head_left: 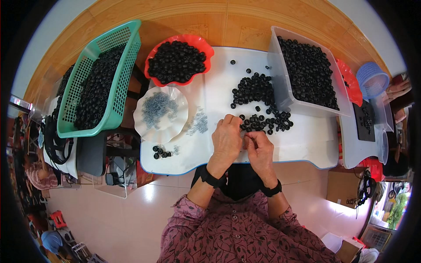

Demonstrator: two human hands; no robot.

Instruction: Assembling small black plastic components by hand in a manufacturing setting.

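Note:
Side by side over the white table (302, 147), my left hand (228, 138) and my right hand (259, 151) nearly touch at the fingertips. Both have their fingers curled in and closed; what they hold is hidden or too small to name. Just beyond them lies a loose pile of small black ring-like pieces (254, 90), with more spread by my right fingers. To the left is a white wavy-edged dish (142, 125) holding tiny silvery pieces (158, 107). Similar tiny pieces (199, 122) lie on the table between the dish and my left hand.
A red bowl (208, 48), a green basket (66, 118) and a clear plastic bin (302, 107) hold many black pieces. Several black pieces (160, 152) sit by the table's front left edge. At the right are a blue basket (372, 79) and a black tray (365, 131).

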